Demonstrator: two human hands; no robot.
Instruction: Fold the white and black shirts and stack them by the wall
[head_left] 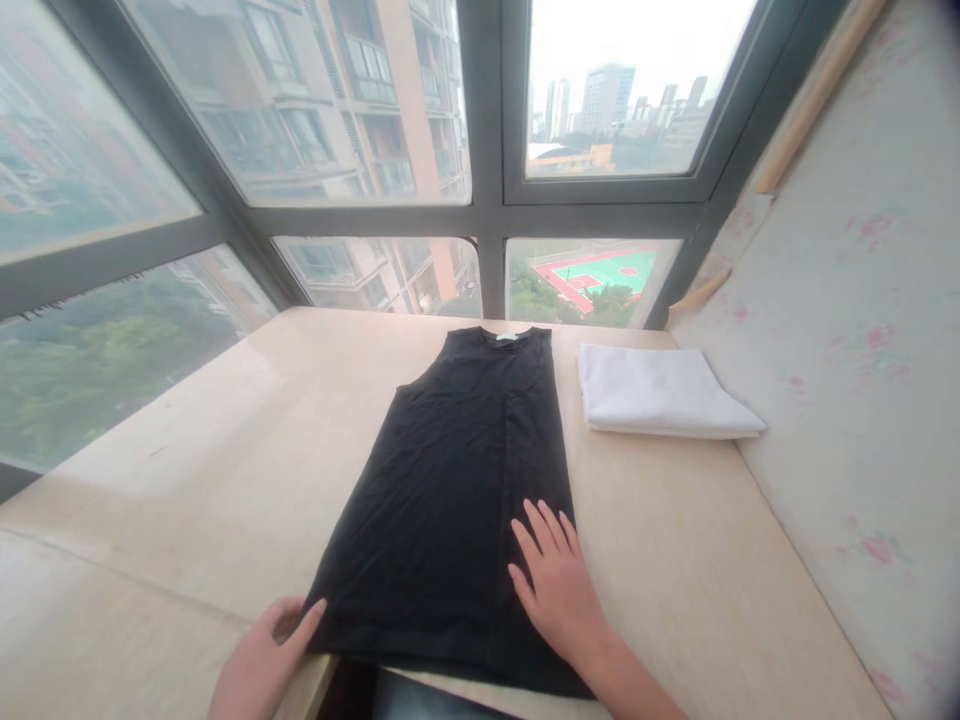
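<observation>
A black sleeveless top (442, 500) lies on the pale ledge, its neckline with a white label toward the window and its hem toward me. The right side is folded inward, leaving a straight edge down the front. My left hand (262, 650) pinches the hem's left corner between thumb and fingers. On the folded right part, near the hem, my right hand (555, 580) rests flat with its fingers spread.
A folded white cloth (660, 390) lies to the right of the top, near the flowered wall (847, 400). Grey window frames (487, 220) border the pale ledge (225, 430) at the back and left. A dark gap shows below the ledge's front edge.
</observation>
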